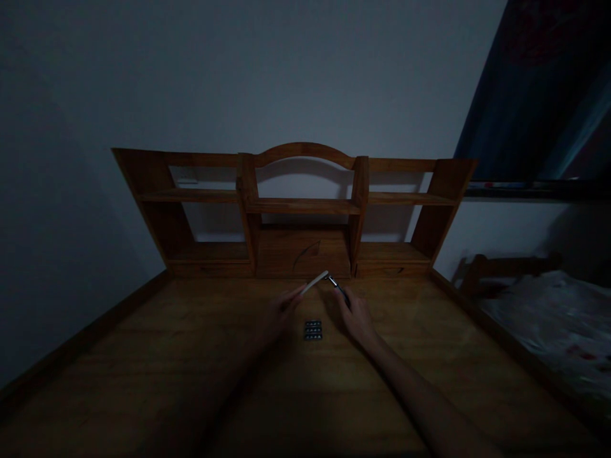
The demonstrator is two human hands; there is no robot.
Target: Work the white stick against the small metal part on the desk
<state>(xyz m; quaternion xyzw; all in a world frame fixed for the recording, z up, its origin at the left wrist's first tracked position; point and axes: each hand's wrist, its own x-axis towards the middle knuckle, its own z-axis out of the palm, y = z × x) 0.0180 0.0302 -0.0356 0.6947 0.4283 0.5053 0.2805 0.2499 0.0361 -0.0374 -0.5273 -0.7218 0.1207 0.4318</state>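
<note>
Wooden desk (147, 356), black-handled tool (340, 290) in right hand (357, 313), shelf unit (302, 206), dim grey wall (305, 76)

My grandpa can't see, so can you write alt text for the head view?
A person's left grip holds a thin, pale, flat stick, and the right grip a slim, dark-handled metal tool, their far ends close together. A dark rectangular block with three rows of pale marks lies on the brown wooden desk.

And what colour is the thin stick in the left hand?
The stick looks whitish in the dim head view.
</note>
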